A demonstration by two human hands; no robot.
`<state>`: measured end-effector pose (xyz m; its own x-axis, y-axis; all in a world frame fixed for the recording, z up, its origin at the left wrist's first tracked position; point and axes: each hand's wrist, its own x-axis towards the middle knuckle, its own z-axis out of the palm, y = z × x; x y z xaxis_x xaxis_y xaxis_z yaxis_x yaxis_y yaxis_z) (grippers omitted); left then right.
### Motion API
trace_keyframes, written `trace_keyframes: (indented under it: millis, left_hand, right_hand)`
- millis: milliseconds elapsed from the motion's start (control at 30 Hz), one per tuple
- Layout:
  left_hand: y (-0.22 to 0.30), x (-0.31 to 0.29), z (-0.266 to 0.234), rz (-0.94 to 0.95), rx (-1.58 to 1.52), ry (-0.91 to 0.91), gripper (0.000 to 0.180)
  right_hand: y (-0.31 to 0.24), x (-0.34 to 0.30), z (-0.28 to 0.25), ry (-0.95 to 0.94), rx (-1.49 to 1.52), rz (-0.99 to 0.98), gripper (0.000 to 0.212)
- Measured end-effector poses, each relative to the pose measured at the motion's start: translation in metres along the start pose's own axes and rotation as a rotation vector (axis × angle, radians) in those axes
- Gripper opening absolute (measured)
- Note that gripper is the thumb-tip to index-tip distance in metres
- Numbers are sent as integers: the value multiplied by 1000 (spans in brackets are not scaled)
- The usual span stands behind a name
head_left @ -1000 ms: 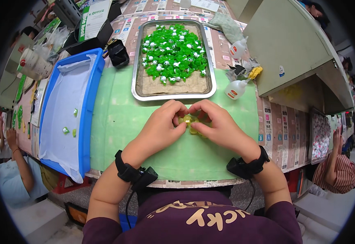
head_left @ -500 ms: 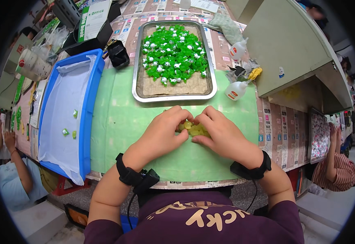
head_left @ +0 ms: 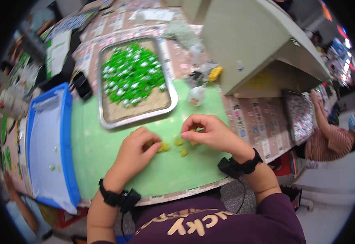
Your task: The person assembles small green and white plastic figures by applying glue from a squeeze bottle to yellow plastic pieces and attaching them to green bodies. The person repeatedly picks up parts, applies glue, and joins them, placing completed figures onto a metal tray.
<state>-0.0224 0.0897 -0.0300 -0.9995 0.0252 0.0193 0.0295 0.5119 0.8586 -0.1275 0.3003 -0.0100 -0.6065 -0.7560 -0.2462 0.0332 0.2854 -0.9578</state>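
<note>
Small translucent yellow pieces (head_left: 178, 141) lie loose on the green table cover (head_left: 116, 171) between my hands. My left hand (head_left: 136, 149) is closed with curled fingers, its fingertips against a few of these pieces; whatever is inside the fingers is hidden. To the right, my right hand (head_left: 210, 133) is closed in a pinch just above more of the pieces; I cannot make out what is between thumb and forefinger. Beyond my hands, a metal tray (head_left: 139, 119) lined with brown paper holds a heap of small green figures (head_left: 132, 73) with white heads.
At the left is a blue plastic tray (head_left: 66, 138) lined with white sheet, with a few small green pieces in it. A white squeeze bottle (head_left: 196, 96) stands right of the metal tray, near a grey cabinet (head_left: 250, 44). Other people work at both sides.
My hands have moved apart, baring the yellow pieces that they had been gathered around. The whole view has turned and shifted, with some blur.
</note>
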Motion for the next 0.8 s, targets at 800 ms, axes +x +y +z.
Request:
trace_keyframes:
  millis: [800]
  left_hand:
    - [-9,-1,-8,-209,-483,68,16]
  right_hand:
    - [0,-68,-55,423,-115,100,21]
